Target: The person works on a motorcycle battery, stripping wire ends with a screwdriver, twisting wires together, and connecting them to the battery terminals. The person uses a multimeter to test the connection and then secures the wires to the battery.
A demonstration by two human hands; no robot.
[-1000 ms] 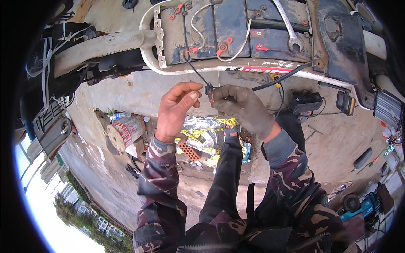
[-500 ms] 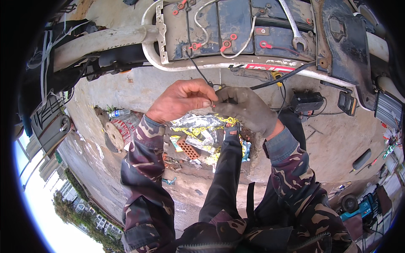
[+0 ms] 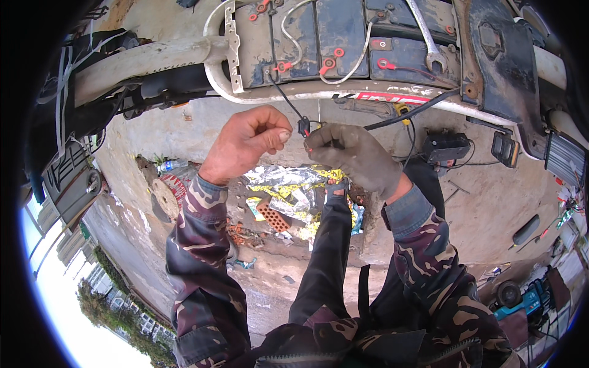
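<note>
My bare left hand (image 3: 248, 142) pinches a small black connector (image 3: 303, 126) on a thin black wire (image 3: 283, 97) that runs up to the dusty battery pack (image 3: 343, 37). My right hand (image 3: 356, 156), in a grey glove, pinches the same connector from the right, with a bit of red wire showing at its fingertips. The two hands meet just below the white frame tube (image 3: 257, 92). Several dark batteries sit in the frame, linked by white and red leads. A thicker black cable (image 3: 408, 113) passes behind my right hand.
A wrench (image 3: 429, 43) lies across the batteries. A black box (image 3: 446, 147) with wires sits on the concrete at right. Crumpled foil wrappers (image 3: 288, 184) and a red brick (image 3: 273, 216) lie below the hands. A round disc (image 3: 164, 197) lies at left, tools at lower right.
My left hand has slid from over the right hand's fingertips back to the left, so the black connector shows between both hands. The view has shifted slightly.
</note>
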